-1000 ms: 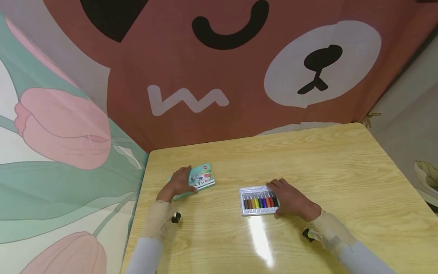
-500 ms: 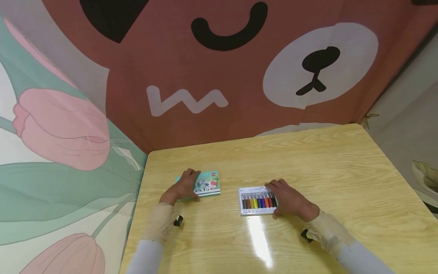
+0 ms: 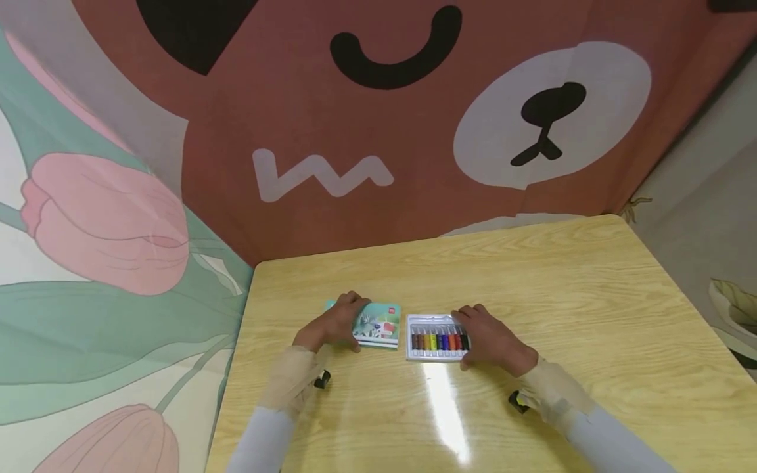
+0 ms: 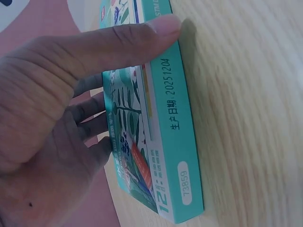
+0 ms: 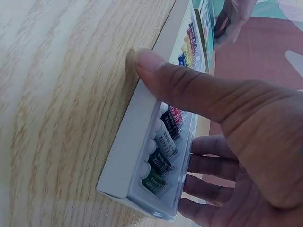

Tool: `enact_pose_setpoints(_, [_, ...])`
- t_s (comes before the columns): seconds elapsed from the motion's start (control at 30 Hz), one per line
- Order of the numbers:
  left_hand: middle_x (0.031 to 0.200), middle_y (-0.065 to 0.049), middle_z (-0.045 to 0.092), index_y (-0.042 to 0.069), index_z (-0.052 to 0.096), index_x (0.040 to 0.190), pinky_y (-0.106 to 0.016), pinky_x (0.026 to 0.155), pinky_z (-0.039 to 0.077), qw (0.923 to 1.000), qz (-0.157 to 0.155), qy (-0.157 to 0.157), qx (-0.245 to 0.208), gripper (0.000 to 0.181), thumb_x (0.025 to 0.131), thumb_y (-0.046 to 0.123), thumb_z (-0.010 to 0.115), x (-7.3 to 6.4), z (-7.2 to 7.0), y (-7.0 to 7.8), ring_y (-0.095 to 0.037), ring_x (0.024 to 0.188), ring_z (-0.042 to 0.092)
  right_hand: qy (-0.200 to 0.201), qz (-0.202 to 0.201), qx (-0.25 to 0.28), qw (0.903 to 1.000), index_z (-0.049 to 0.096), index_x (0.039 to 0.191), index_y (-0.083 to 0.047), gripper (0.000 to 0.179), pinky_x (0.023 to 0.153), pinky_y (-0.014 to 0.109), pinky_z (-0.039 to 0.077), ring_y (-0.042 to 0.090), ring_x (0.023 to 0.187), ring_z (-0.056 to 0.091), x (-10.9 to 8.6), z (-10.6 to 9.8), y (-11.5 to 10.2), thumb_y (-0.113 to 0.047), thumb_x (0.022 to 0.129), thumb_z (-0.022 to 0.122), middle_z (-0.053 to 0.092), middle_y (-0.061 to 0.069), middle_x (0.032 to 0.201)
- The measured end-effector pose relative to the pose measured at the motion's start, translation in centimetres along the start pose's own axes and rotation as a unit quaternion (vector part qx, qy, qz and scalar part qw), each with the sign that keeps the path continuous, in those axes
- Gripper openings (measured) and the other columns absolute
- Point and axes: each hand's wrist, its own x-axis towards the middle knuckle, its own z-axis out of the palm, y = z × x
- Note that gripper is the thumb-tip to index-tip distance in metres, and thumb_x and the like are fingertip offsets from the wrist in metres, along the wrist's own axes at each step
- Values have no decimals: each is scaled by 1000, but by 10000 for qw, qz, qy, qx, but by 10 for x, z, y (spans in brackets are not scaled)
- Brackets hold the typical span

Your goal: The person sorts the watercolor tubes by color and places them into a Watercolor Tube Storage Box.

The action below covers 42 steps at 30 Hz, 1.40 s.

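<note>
A flat teal box (image 3: 378,324) printed with plants lies on the table, its edge marked "12" in the left wrist view. My left hand (image 3: 336,323) grips it across its two long edges, thumb on the near side and fingers on the far side. Just right of it is a clear-and-white tray (image 3: 427,319) holding a row of coloured paint tubes (image 3: 439,342). The right hand (image 3: 493,339) holds this tray by its right end, thumb at the near edge and fingers curled over the far edge. A narrow gap separates box and tray.
The wooden table (image 3: 532,276) runs up to a printed fabric backdrop (image 3: 414,131) behind it. Another printed cloth (image 3: 118,263) borders the left side. A bright light reflection falls on the tabletop nearer me.
My left hand has slid the teal box rightward and turned it square, bringing it close to the tray. The right hand has shifted the tray slightly left and away from me.
</note>
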Motion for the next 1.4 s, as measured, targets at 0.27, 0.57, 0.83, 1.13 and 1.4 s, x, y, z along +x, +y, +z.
enact_pose_setpoints(0.27, [146, -11, 41, 7, 37, 158, -43, 103, 49, 9996, 204, -169, 65, 110, 67, 19, 98, 1, 3, 9, -26, 126, 40, -124, 14, 36, 9999, 52, 143, 6, 105, 100, 48, 53, 34, 119, 52, 5, -2, -6, -27, 56, 101, 59, 18, 135])
enact_pose_setpoints(0.57, [145, -10, 40, 8, 36, 158, -43, 103, 49, 9995, 166, -187, 188, 111, 67, 20, 98, 3, 3, 10, -26, 126, 40, -1, 152, 88, 9998, 53, 142, 6, 106, 98, 48, 54, 33, 115, 52, 10, -2, -8, -27, 53, 101, 60, 19, 133])
enact_pose_setpoints(0.83, [147, -10, 40, 10, 34, 160, -44, 106, 49, 9996, 107, -142, 202, 110, 70, 24, 96, 5, 4, 10, -26, 130, 39, 222, 146, -17, 9996, 55, 138, 9, 104, 96, 47, 55, 34, 109, 53, 14, 0, -9, -31, 54, 102, 62, 21, 127])
enact_pose_setpoints(1.13, [149, -11, 40, 8, 36, 159, -44, 109, 47, 9996, 49, -86, 280, 109, 69, 23, 97, 4, 6, 14, -28, 133, 40, 435, -28, -203, 9988, 59, 137, 5, 103, 93, 49, 53, 32, 108, 55, 23, 11, -12, -41, 53, 100, 64, 18, 127])
enact_pose_setpoints(1.4, [150, -12, 41, 7, 36, 158, -44, 111, 47, 9992, 94, -66, 394, 111, 67, 22, 98, 7, 10, 22, -28, 134, 40, 601, -156, -168, 9979, 60, 136, 4, 104, 88, 50, 52, 31, 106, 55, 37, 24, -28, -46, 53, 98, 65, 16, 125])
